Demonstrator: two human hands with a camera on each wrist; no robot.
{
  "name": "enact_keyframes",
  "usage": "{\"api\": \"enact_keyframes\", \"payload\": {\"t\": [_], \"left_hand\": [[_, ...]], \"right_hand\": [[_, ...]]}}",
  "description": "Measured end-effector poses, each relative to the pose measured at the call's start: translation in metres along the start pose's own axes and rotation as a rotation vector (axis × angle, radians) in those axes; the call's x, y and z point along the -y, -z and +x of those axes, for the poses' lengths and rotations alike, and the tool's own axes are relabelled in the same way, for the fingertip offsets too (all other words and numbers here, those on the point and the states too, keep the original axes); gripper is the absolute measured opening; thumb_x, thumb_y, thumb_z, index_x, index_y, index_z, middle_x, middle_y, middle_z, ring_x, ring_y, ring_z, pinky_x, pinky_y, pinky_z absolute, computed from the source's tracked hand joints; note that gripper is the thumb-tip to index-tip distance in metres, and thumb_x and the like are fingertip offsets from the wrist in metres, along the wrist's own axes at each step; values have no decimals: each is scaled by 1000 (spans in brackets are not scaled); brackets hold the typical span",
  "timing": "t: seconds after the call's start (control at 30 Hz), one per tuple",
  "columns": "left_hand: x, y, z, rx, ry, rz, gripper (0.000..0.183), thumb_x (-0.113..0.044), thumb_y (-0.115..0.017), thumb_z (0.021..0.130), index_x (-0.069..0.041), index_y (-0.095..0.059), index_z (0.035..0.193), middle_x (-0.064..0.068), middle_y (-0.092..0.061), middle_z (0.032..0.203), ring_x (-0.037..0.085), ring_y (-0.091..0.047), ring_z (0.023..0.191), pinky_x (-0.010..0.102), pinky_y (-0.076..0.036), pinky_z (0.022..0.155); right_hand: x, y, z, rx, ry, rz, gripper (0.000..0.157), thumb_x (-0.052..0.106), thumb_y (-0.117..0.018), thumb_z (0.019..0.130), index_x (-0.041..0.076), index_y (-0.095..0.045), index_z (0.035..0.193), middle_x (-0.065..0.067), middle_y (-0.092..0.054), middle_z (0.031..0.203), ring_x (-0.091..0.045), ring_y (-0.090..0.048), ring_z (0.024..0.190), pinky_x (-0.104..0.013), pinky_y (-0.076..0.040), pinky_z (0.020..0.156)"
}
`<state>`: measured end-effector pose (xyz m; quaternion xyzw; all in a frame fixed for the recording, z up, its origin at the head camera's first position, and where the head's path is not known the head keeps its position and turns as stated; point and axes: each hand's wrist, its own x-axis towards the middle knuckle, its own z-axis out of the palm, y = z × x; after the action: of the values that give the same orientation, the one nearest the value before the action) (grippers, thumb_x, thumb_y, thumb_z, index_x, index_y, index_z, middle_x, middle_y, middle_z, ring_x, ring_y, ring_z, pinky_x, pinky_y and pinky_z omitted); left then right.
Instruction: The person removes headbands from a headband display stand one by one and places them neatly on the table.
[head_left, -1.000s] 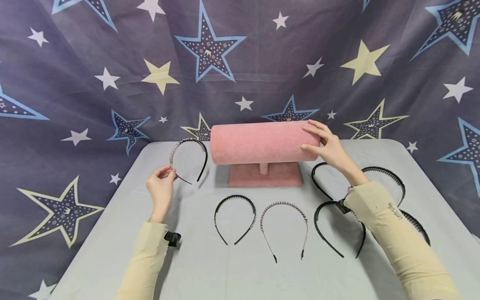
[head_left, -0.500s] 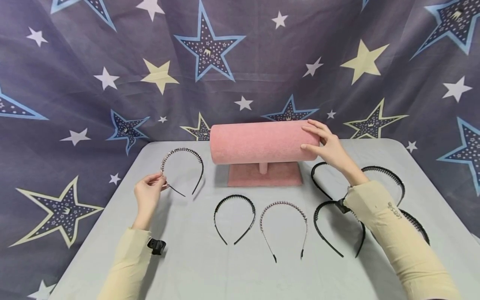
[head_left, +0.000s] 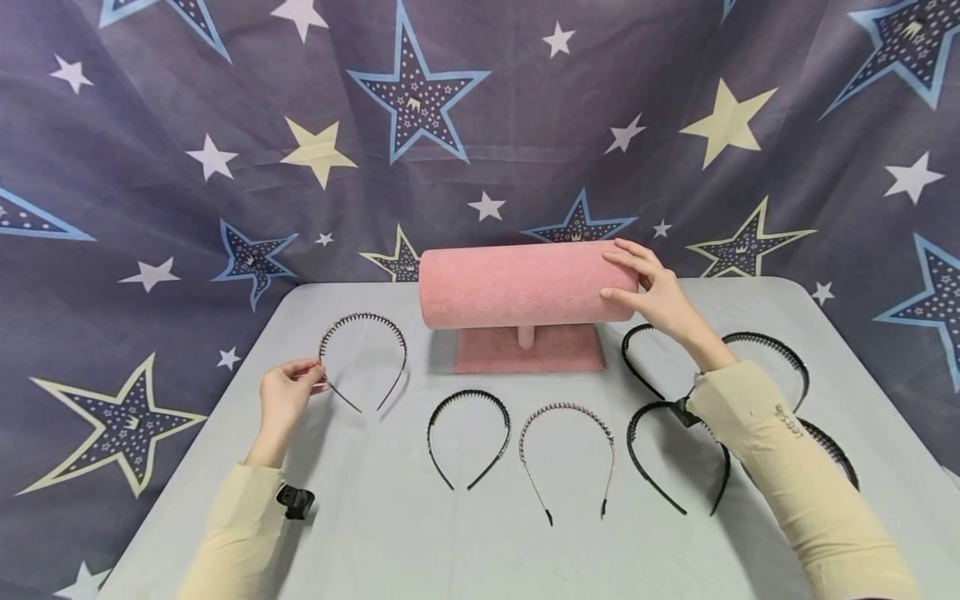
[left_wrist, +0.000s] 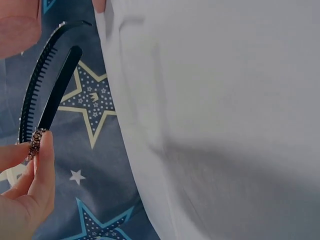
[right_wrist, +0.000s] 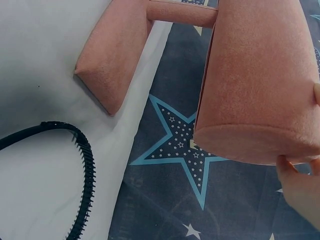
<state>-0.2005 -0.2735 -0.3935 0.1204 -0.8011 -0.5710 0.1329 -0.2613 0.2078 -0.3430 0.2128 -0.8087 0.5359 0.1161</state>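
My left hand (head_left: 285,402) pinches one side of a toothed headband (head_left: 363,316) at the table's left. In the left wrist view, thumb and fingers hold a glittery, stone-covered part (left_wrist: 36,142) of this headband; its inner side is black with comb teeth. The headband's tips point toward the front, close over the white cloth. At the right end of a pink velvet roll-shaped display stand (head_left: 517,287), my right hand (head_left: 663,304) holds the roll, its fingers over the top and its thumb on the front. In the right wrist view, fingertips lie along the roll's end rim.
In front of the stand lie a black headband (head_left: 471,392) and a pinkish beaded headband (head_left: 567,407). Several black headbands (head_left: 637,417) lie on the right, partly under the right sleeve (head_left: 787,467). A star-patterned curtain (head_left: 480,108) hangs behind the white-covered table (head_left: 420,550).
My left hand has moved left and toward the front, carrying the headband away from the stand and lower over the cloth. The right hand stays on the roll.
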Motion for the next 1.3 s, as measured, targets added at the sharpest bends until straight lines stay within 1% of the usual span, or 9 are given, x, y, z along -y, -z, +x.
{"api": "enact_keyframes", "payload": {"t": [0.17,0.27,0.4,0.5,0.53,0.7,0.8,0.93,1.3], "left_hand": [[3,4,-1,54,3,37,28,4,-51,83,21,-51,106,2,-62,69,-1,-58,52,19,-53,59],[6,6,-1,99,8,63,29,4,-51,84,22,-50,107,6,-63,71,-1,-58,53,20,-53,60],[11,8,-1,161,26,93,31,5,-50,84,23,-48,108,5,-63,70,-1,-58,54,21,-53,60],[14,8,-2,193,40,111,32,5,-49,84,24,-46,109,5,-62,71,-1,-57,54,20,-53,59],[14,8,-2,201,42,120,32,6,-49,84,25,-46,109,7,-63,72,-1,-57,54,20,-53,59],[18,7,-3,226,54,163,32,6,-49,84,26,-45,108,22,-64,77,2,-58,52,23,-54,57],[20,7,-2,233,63,184,31,6,-49,84,26,-46,107,27,-63,79,3,-58,51,25,-54,57],[24,7,-3,243,73,194,30,6,-49,84,26,-47,106,29,-62,79,3,-59,50,25,-54,56],[33,8,-4,281,125,195,30,8,-48,82,28,-46,104,26,-62,73,6,-58,47,22,-53,52]], "right_hand": [[18,-2,-3,4,-6,7,49,-4,-64,76,-6,-48,123,-14,-28,139,-28,-30,126,-27,-29,103],[23,-3,-5,1,-9,-2,49,-4,-64,76,-7,-48,122,-15,-29,139,-29,-30,126,-24,-30,101],[16,-2,-4,0,-7,3,50,-3,-65,75,-5,-49,122,-12,-30,139,-27,-31,125,-19,-31,100],[6,-1,-2,-1,-3,4,51,-1,-66,75,-1,-50,123,-9,-30,139,-25,-31,126,-21,-31,100],[2,-1,-1,-1,-2,3,52,0,-67,75,0,-50,123,-7,-30,139,-23,-31,126,-21,-31,101],[-2,0,0,0,7,4,53,1,-67,75,2,-50,124,-6,-29,140,-23,-30,127,-27,-29,103],[-2,0,0,-1,7,5,52,2,-67,75,2,-50,124,-5,-29,140,-23,-31,127,-24,-30,102],[-3,0,0,-1,6,-1,51,3,-67,75,3,-51,124,-3,-30,140,-21,-31,126,-19,-30,100],[-5,1,1,-8,6,-9,50,5,-68,75,4,-52,123,-2,-31,139,-19,-32,126,-19,-31,100]]}}
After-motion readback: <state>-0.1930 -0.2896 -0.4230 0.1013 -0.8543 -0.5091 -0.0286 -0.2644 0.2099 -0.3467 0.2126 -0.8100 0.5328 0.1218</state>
